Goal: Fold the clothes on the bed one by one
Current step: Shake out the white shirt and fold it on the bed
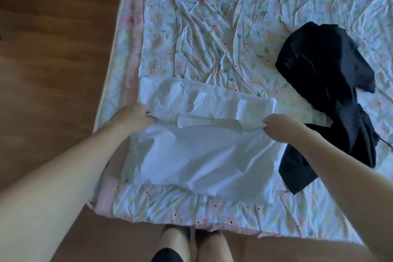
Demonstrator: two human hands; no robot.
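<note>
both hands, left hand (136,116) and right hand (280,126), pinch white shirt (191,151) stretched between them.

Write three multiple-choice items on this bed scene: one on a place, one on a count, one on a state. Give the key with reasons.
1. Where does the crumpled black garment lie relative to the white shirt on the floral quilted bedspread?
A. To its left
B. To its right
C. On the wooden floor

2. How many garments lie on the bed?
A. Two
B. Four
C. Five

3. What are the left hand and right hand doing?
A. Both pinch the white shirt
B. Both rest open on the quilt
C. Both hold the black garment

Key: 1 B, it lies by the right hand, overlapping the shirt's right edge; 2 A, only one white and one black show; 3 A, each hand's fingers grip white fabric.
</note>
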